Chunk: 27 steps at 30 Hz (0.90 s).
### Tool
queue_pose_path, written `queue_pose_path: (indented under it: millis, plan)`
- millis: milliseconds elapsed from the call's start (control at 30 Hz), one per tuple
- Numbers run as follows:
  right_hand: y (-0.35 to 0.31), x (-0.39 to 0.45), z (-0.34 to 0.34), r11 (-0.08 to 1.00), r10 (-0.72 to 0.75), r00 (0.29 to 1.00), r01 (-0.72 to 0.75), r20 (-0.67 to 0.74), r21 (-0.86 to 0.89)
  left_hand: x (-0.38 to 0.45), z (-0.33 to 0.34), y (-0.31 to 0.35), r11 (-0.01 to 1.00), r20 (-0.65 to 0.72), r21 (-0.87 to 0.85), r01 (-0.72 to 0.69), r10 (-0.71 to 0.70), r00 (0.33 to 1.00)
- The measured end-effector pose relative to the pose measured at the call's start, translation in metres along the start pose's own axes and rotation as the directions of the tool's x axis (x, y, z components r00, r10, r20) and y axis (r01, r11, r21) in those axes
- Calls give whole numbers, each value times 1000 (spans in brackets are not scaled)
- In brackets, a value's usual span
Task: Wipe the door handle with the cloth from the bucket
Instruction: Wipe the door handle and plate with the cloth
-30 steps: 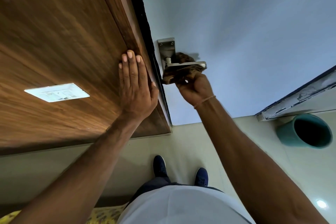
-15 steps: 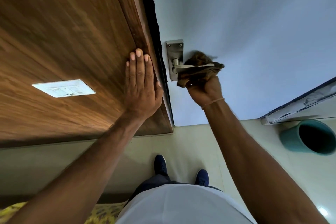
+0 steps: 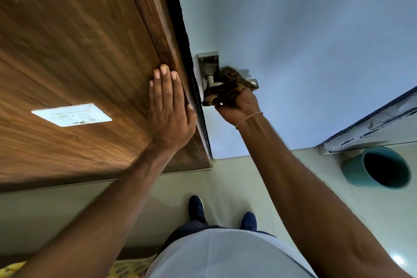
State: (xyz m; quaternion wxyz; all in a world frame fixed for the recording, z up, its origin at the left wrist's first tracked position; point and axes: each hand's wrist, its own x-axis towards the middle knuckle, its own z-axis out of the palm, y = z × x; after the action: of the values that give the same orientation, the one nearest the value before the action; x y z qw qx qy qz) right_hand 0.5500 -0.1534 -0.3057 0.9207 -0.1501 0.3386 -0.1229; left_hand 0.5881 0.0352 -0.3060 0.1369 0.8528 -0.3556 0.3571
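Two hands up at the door. The left hand lies flat on the wood panel, fingers straight and pressed together. The right hand grips one brown cloth, fingers curled round it, bunched over the one metal handle on the pale door. One teal bucket stands on the floor to the right. One white switch plate sits on the panel. Two blue shoes below.

Pale floor under teal bucket, shoes.
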Motion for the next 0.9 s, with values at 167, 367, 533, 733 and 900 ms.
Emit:
queue_pose_path:
  millis: [167,367,533,733,900]
  plan:
    - [-23,7,-17,997,-60,998,61,-29,40,0,1,0,1000,-5,4,1,-1,1000]
    - [4,-1,-6,997,-61,995,57,76,53,-1,2,1,1000,-18,13,4,-4,1000]
    - [10,-4,3,998,-41,999,41,0,40,-1,2,0,1000,-7,13,6,-6,1000]
    - [-31,-8,-13,979,-151,987,141,-60,-150,-1,4,2,1000,0,12,23,-23,1000]
    - [-38,-12,-17,821,-371,922,267,-114,-505,-1,4,2,1000,-4,11,21,-21,1000]
